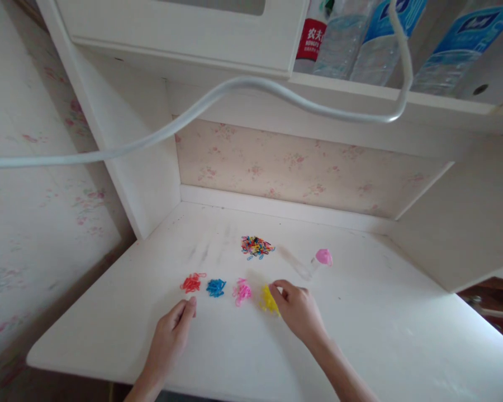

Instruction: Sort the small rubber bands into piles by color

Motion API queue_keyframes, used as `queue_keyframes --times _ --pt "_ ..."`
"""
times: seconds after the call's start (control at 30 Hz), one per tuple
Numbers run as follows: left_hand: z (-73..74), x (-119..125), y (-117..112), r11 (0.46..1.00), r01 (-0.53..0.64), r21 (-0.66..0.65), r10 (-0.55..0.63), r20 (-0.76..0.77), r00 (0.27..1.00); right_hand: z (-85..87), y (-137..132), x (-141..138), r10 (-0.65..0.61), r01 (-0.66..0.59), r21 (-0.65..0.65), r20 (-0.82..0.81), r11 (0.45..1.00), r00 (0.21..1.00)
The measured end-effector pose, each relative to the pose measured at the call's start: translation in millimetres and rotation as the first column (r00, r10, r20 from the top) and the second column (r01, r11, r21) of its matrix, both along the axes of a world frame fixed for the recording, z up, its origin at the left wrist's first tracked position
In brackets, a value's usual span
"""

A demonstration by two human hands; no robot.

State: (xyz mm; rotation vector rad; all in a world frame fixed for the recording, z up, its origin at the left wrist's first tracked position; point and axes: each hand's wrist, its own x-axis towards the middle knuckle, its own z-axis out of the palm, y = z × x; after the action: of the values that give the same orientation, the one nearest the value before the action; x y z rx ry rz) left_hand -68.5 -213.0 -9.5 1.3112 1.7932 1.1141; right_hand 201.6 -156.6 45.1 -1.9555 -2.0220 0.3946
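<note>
Left hand (165, 338) came first, low over the white desk (230, 354), near the front of the red pile (190, 283): fingers curled, thumb pressed to the index finger; couldn't tell if anything sat in that pinch. Then the blue pile (216, 287), then the pink pile (243, 291), all small loop-like pieces, piles apart. Mixed-colour pile (256, 247) lay farther back, unsorted. Yellow pile (269, 301) ended the front row, partly covered by the right hand (272, 288), whose thumb and index tips were pressed together at it; whether a yellow piece was between them, couldn't tell. Judgement: best done there with a light fingertip pinch from above, wrist kept high, the curled fingers clear of the yellow pieces, so no pieces scattered toward the pink ones. Clear container (309, 271) with a pink cap (324, 257) stood out past that hand; no writing seen on it. Upper right shelf, bottles: red label (311, 39) read 农夫 and, smaller, NONGFU; the blue label (471, 30) farthest right had a white logo, too slanted to read.
</note>
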Motion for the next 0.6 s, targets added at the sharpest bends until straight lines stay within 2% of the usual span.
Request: queue_keyframes --times 0.1,0.27,0.47,0.6 --pt "0.1 -3 2 0.999 -0.037 -0.023 0.038 0.065 0.997 4.3 44 -36 0.016 -0.008 -0.072 0.106 0.997 0.994" --pt "-3.7 -9 4 1.0 -0.016 -0.006 0.016 0.104 0.994 -10.5 94 -68 -0.007 0.034 -0.133 0.195 0.991 0.981" --pt "-2.5 -8 8 1.0 0.0 -0.025 0.003 0.121 0.993 -19.3 108 -76 -0.006 0.044 -0.133 0.276 0.99 0.961" --pt "0.0 -7 8 1.0 0.003 -0.019 -0.001 0.128 0.992 -15.1 101 -84 0.07 -0.033 -0.129 0.289 0.991 0.955"
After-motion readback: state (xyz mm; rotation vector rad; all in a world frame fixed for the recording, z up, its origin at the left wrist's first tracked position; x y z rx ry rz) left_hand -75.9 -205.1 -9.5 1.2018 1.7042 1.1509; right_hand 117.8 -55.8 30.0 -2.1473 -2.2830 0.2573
